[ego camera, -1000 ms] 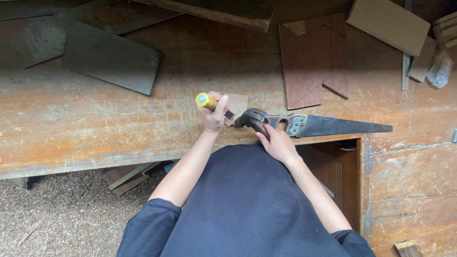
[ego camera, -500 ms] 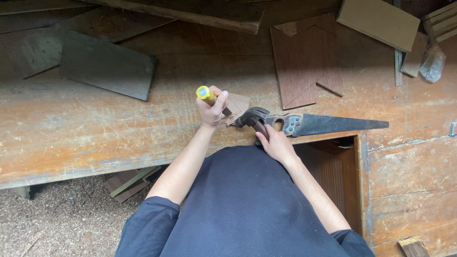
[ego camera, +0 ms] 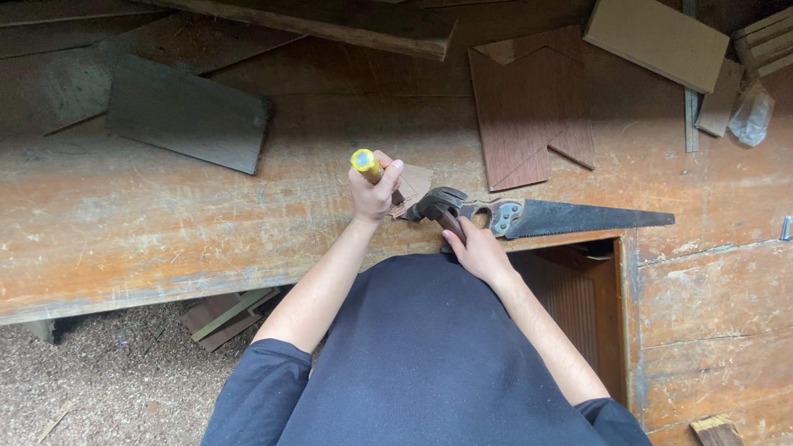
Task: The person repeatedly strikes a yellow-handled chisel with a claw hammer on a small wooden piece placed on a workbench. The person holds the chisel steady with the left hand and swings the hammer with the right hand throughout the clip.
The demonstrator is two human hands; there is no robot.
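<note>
My left hand (ego camera: 377, 188) is closed around a yellow-handled tool (ego camera: 364, 163), probably a chisel, whose tip rests on a small pale wood piece (ego camera: 415, 180) on the worn wooden workbench (ego camera: 149, 239). Just to the right, my right hand (ego camera: 477, 253) grips the brown handle of a claw hammer (ego camera: 435, 203); its dark head lies right beside the wood piece. A handsaw (ego camera: 578, 219) lies flat on the bench directly behind the hammer, with its blade pointing right.
A dark grey board (ego camera: 186, 116) lies at the back left and a reddish notched panel (ego camera: 529, 107) at the back centre. Tan boards (ego camera: 657, 41) and a plastic bag (ego camera: 752, 116) sit at the back right. Wood scraps (ego camera: 227, 314) lie on the sawdust floor.
Both hands keep their grips and stay nearly in place. The hammer head sits a little closer to the wood piece, and the view has shifted slightly.
</note>
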